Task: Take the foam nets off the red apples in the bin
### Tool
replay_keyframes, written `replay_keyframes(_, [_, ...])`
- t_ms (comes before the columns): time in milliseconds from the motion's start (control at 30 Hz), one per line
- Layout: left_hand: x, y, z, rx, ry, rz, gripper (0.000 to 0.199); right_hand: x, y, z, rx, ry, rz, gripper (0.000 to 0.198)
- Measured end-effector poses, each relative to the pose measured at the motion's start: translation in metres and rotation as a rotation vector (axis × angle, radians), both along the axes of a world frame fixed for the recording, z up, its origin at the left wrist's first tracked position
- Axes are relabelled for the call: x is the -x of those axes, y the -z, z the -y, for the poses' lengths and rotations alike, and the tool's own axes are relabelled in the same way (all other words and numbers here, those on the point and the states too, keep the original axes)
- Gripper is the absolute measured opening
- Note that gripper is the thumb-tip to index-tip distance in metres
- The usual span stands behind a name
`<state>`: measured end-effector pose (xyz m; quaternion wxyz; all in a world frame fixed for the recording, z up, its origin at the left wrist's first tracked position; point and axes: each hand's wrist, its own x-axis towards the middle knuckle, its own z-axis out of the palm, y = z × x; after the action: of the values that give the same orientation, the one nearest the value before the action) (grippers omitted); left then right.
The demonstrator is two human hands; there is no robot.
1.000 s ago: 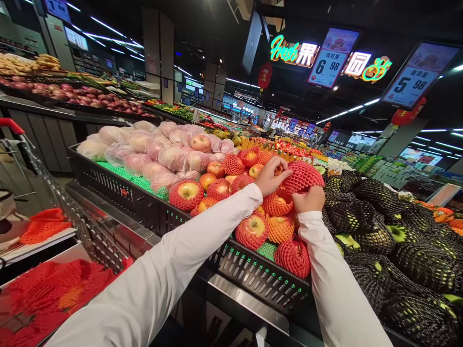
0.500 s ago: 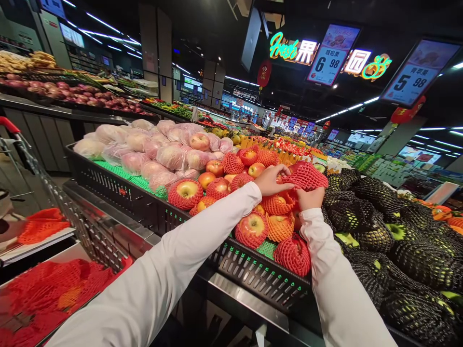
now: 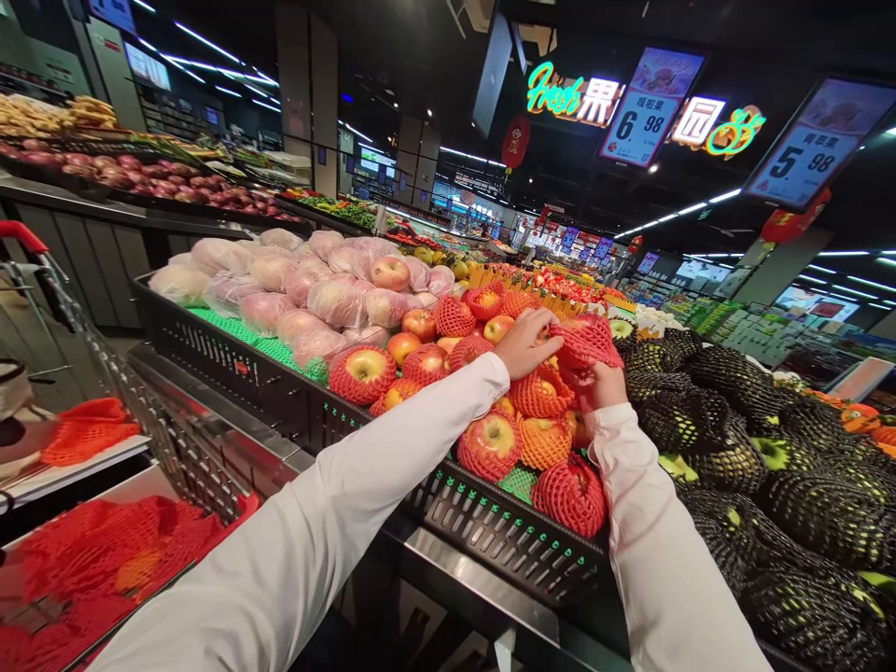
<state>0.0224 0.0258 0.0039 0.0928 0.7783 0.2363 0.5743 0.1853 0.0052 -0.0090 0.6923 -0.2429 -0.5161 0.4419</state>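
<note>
Above the near right end of the apple crate, my right hand [image 3: 606,385] is wrapped from below around an apple in a red foam net [image 3: 586,340]. My left hand [image 3: 526,345] is closed at the left end of that same net, its fingertips on the mesh edge; the net partly hides them. Below the hands sit loose apples in red and orange nets, among them a large red-netted apple [image 3: 490,444] and an orange-netted one [image 3: 544,441]. The black slatted crate [image 3: 504,532] holds them on a green mesh liner [image 3: 519,483].
Bagged pale pink apples [image 3: 336,301] fill the crate's left part. Black-netted green fruit [image 3: 819,504] is heaped on the right. At lower left stand a shopping cart [image 3: 161,448] and a bin of discarded red nets [image 3: 105,551]. Price screens [image 3: 652,107] hang overhead.
Both hands have shifted slightly on the netted apple, which has turned and come a little left. The left thumb no longer sticks out as far. The view has moved slightly.
</note>
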Motion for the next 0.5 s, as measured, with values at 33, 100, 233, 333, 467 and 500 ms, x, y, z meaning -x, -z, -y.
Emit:
replay_keyframes(33, [0.0003,-0.0001,0.0004,-0.035,0.005,0.056,0.015,0.0013,-0.0009,0.0016,0.064,-0.045,0.007,0.063])
replay_keyframes(100, [0.0008,-0.0006,0.0012,-0.08,-0.016,0.148,0.013,0.0024,-0.0005,0.0013,0.175,-0.089,0.034,0.067])
replay_keyframes(233, [0.0,0.0004,-0.0002,0.061,0.037,0.239,0.015,-0.0005,0.0034,-0.0052,0.014,0.044,0.184,0.065])
replay_keyframes(333, [-0.0017,0.0032,-0.001,0.266,0.267,0.226,0.037,-0.0045,0.0022,-0.0051,-0.389,0.351,0.457,0.055])
replay_keyframes(467, [-0.0055,0.0063,0.0016,0.374,0.452,0.173,0.056,-0.0068,-0.0022,0.0004,-0.706,0.689,0.83,0.049])
replay_keyframes(500, [-0.007,0.0064,0.0021,0.396,0.463,0.191,0.06,-0.0065,-0.0026,0.001,-0.739,0.686,0.866,0.049])
